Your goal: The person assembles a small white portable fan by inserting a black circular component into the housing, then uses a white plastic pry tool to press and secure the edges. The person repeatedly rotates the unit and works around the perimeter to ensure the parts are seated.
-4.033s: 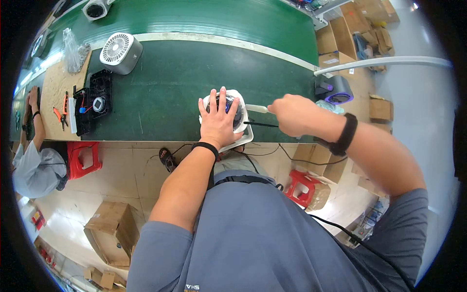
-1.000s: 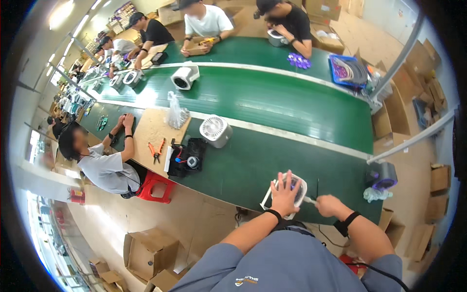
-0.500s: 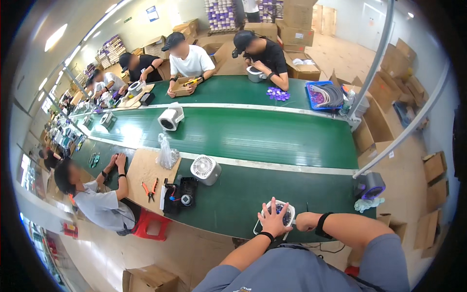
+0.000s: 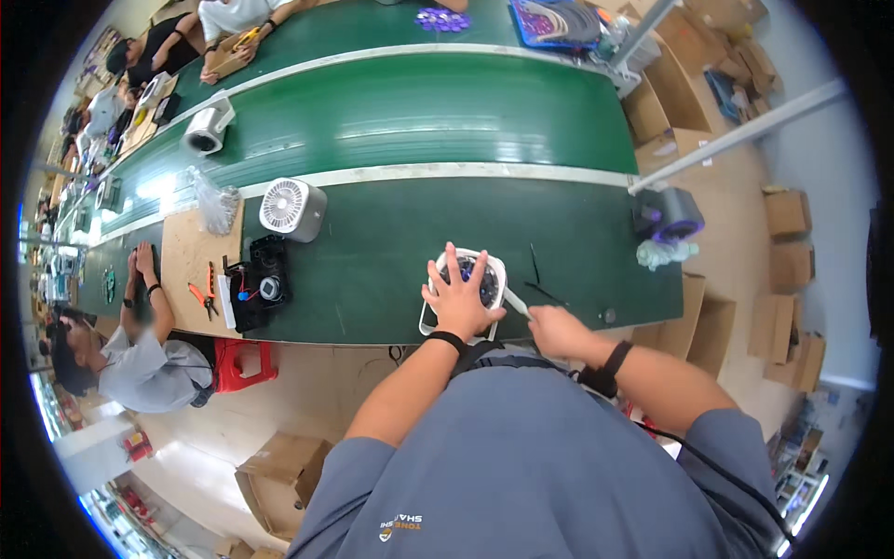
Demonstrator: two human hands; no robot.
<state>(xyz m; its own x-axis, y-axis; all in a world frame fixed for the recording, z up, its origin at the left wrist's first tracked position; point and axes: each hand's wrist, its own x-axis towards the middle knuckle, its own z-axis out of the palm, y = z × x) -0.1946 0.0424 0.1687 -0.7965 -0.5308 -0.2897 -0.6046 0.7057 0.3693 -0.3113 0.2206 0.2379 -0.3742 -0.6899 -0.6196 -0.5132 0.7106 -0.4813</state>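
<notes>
A white fan housing [image 4: 501,276] with a dark round inside stands at the table's near edge. My left hand [image 4: 458,300] lies over its open face, fingers spread, hiding much of the inside. Just right of the housing, my right hand [image 4: 559,333] is closed round the end of a slim pale handle-like piece [image 4: 515,301]. The other end of that piece meets the housing's right side. Whether it is a tool or part of the fan, I cannot tell. Thin dark rods [image 4: 545,293] lie on the table beyond my right hand.
A finished-looking white fan [image 4: 292,209] stands to the left, near a black open casing [image 4: 267,279] and orange-handled pliers [image 4: 203,298] on a board. A dark purple-ringed fan [image 4: 672,214] sits at the right end. A co-worker [image 4: 140,359] sits at left; cartons [image 4: 703,326] stand right.
The view has tilted down, shifting everything upward. My right hand has drawn away from the housing, and the pale piece now shows between them. My left hand stays spread over the housing.
</notes>
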